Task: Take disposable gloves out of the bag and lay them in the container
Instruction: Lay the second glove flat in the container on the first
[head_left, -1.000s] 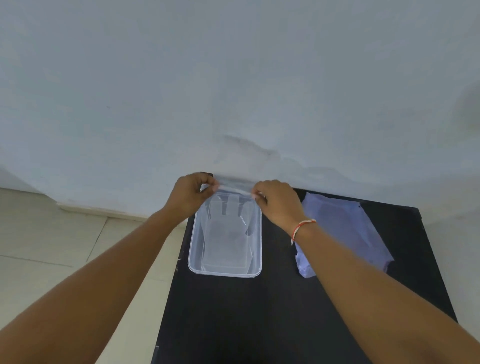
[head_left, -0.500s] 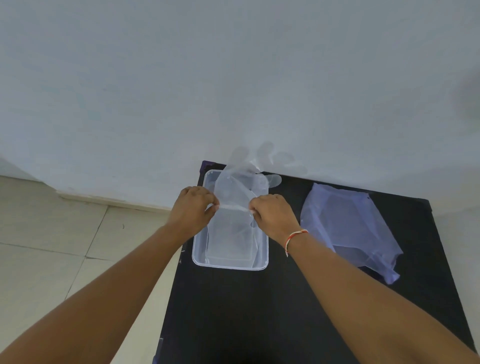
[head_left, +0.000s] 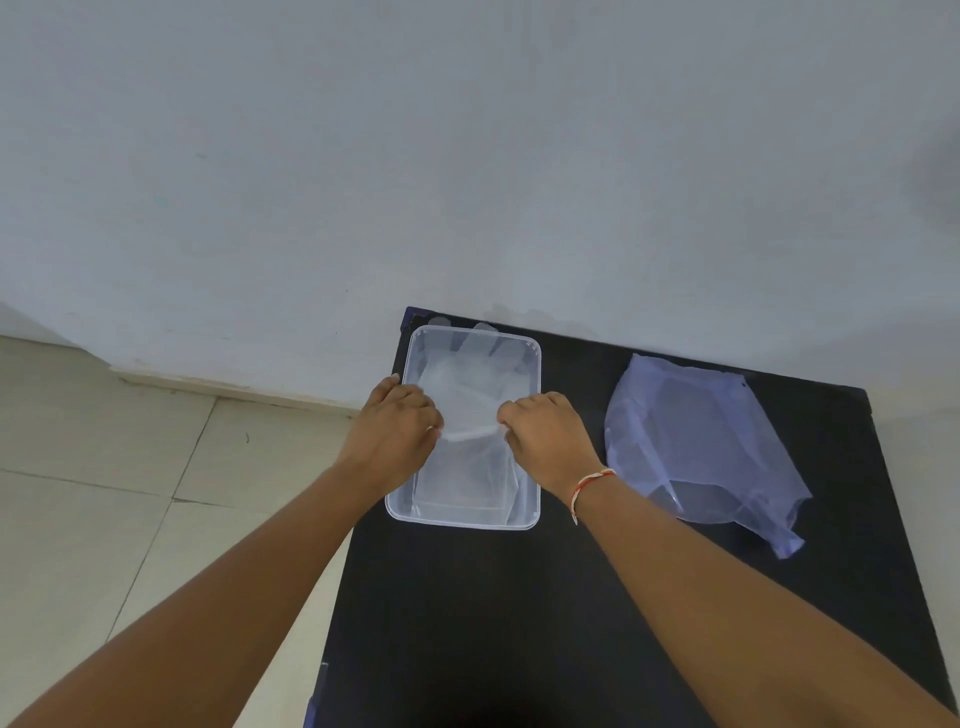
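A clear rectangular plastic container (head_left: 530, 506) sits at the far left of the black table. A thin transparent disposable glove (head_left: 470, 384) is stretched over it, its fingers pointing to the far rim. My left hand (head_left: 395, 426) and my right hand (head_left: 545, 431) pinch the two corners of the glove's cuff above the container's middle. At least one more clear glove seems to lie flat on the container's floor. The pale blue plastic bag (head_left: 696, 441) lies crumpled on the table to the right of my right hand.
The black table (head_left: 519, 613) stands against a white wall (head_left: 467, 156), which runs just behind the container. Its left edge drops to a beige tiled floor (head_left: 104, 493). A red-and-white thread bracelet (head_left: 589, 486) circles my right wrist.
Both hands have drawn the glove back toward me and lowered it. It hung down from the far rim a second ago, then was flipped out against the wall, and is now spread over the container.
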